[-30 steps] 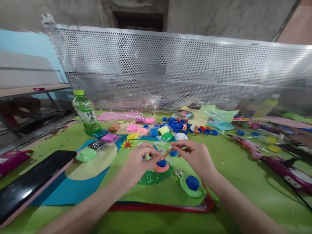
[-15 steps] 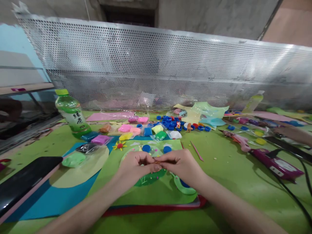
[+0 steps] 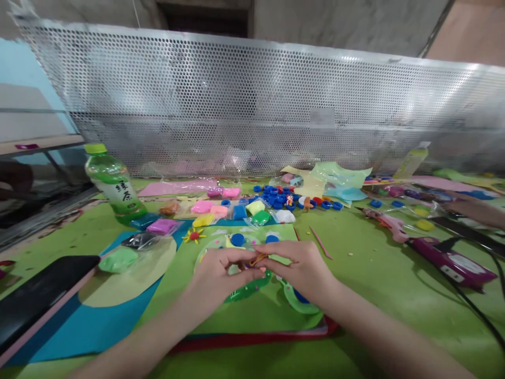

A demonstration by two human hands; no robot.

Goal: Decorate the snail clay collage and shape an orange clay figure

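My left hand [image 3: 216, 273] and my right hand [image 3: 300, 266] meet over a green craft sheet [image 3: 252, 310]. Between their pinched fingertips sits a small orange piece of clay [image 3: 257, 259]. Under the hands lies a dark green clay patch [image 3: 244, 292] on the sheet. A light green clay snail [image 3: 302, 305] with a blue shell is partly hidden beneath my right wrist. Two blue bottle caps [image 3: 237, 239] rest on the sheet just beyond my fingers.
A green tea bottle [image 3: 114, 184] stands at the left. Bags of coloured clay [image 3: 221, 210] and several blue caps [image 3: 284, 197] lie behind the sheet. A black phone [image 3: 35, 295] is at the near left, a purple glue gun [image 3: 453, 258] at the right, a perforated metal screen [image 3: 252, 105] behind.
The hands came together from apart over the sheet and moved nearer to me; they now pinch the orange piece between them, slightly looser than half a second ago.
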